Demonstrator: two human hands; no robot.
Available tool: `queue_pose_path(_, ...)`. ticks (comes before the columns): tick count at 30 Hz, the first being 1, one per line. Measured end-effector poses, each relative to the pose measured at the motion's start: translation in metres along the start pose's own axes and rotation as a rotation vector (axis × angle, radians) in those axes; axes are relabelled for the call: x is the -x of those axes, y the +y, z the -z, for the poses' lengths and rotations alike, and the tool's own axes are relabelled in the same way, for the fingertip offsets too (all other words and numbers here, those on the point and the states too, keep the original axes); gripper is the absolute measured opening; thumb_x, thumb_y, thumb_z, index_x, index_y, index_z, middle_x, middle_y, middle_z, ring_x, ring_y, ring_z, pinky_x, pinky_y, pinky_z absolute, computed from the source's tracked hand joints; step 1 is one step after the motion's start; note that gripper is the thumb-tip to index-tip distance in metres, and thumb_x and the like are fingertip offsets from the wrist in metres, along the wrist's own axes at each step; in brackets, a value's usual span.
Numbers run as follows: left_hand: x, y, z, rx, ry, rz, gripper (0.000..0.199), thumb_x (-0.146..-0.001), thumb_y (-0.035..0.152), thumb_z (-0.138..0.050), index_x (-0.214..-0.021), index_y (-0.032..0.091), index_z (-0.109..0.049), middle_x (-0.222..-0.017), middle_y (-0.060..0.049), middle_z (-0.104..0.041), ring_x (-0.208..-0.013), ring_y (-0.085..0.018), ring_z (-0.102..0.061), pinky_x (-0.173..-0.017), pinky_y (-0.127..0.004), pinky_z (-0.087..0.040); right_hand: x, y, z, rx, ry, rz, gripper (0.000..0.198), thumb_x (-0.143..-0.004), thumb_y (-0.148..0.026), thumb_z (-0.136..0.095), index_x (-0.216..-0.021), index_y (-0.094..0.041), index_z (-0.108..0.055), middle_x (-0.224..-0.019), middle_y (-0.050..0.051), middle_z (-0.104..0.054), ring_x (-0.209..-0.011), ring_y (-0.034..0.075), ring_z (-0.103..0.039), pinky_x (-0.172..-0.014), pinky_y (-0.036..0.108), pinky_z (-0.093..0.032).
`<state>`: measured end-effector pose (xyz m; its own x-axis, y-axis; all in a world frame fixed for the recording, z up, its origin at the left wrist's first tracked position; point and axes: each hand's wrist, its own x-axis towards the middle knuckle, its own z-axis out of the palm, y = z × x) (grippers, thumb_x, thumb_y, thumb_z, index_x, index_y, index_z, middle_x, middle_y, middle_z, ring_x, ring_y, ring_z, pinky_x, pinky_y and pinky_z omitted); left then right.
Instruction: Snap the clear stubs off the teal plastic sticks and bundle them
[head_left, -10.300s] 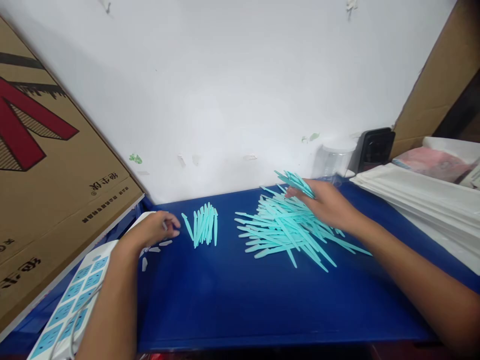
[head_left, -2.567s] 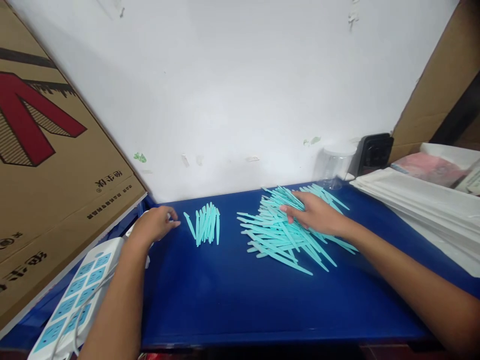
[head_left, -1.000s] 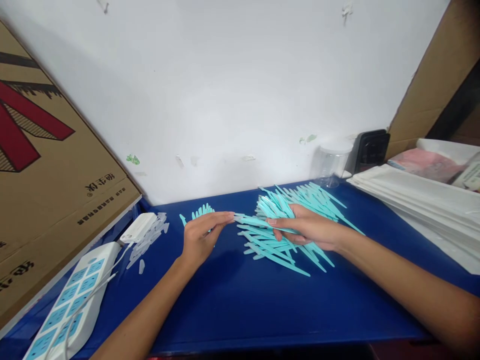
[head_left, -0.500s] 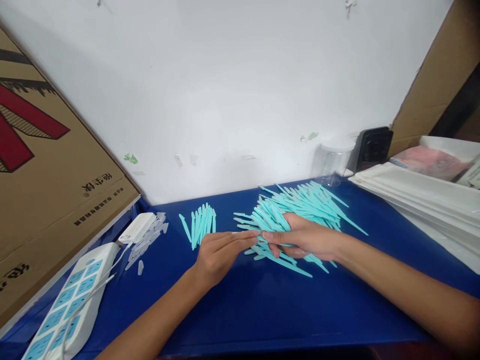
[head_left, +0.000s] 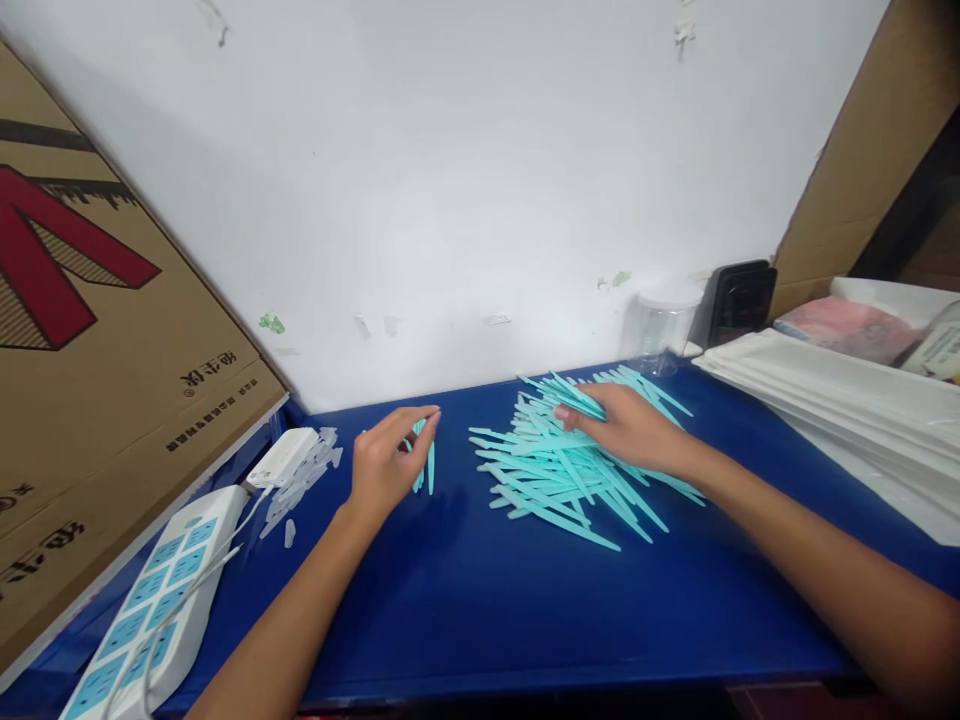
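Observation:
My right hand (head_left: 630, 425) is closed around a small bunch of turquoise eyebrow razors (head_left: 574, 393), thumb pressed on top. It is above the right part of a large loose pile of the same slim razors (head_left: 555, 480). On the left, my left hand (head_left: 390, 455) hovers at a smaller group of razors (head_left: 430, 470), covering most of them. Its thumb and fingers are pinched together; whether anything sits between the tips is hidden. Small translucent plastic caps (head_left: 304, 480) lie in a heap farther left.
A white power strip (head_left: 161, 600) with cables and a white adapter (head_left: 283, 457) line the left side of the blue table (head_left: 480, 620), beside a cardboard box (head_left: 135, 330). A clear jar (head_left: 664, 330), a black object (head_left: 742, 300) and stacked white sheets (head_left: 817, 390) stand right.
My left hand has moved left, away from my right hand, to the smaller razor group. My right hand has risen slightly away from me, still holding its bunch.

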<state>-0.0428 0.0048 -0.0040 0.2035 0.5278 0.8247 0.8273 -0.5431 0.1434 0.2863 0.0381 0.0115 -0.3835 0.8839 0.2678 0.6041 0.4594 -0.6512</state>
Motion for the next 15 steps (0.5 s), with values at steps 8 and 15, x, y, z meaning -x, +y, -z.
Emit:
queue_pose_path(8, -0.019, -0.078, 0.066, -0.489, -0.578, 0.349, 0.032, -0.091, 0.048, -0.059, -0.099, 0.023, -0.078, -0.080, -0.006, -0.077, -0.072, -0.027, -0.069, -0.062, -0.033, -0.044, -0.008, 0.026, 0.004, 0.186, 0.157, -0.114, 0.040, -0.101, -0.057, -0.042, -0.113, -0.019, -0.047, -0.105, 0.016, -0.069, -0.095, 0.033, -0.066, -0.073, 0.036, -0.046)
queue_pose_path(15, -0.001, -0.147, 0.118, -0.271, -0.855, 0.716, 0.048, -0.072, 0.063, -0.069, -0.096, 0.023, -0.076, -0.084, -0.005, -0.074, -0.060, -0.022, -0.066, -0.055, -0.030, -0.045, -0.005, 0.021, 0.003, 0.143, 0.020, -0.015, 0.034, -0.102, -0.057, -0.040, -0.091, -0.025, -0.040, -0.082, 0.006, -0.066, -0.069, 0.023, -0.061, -0.059, 0.032, -0.040)
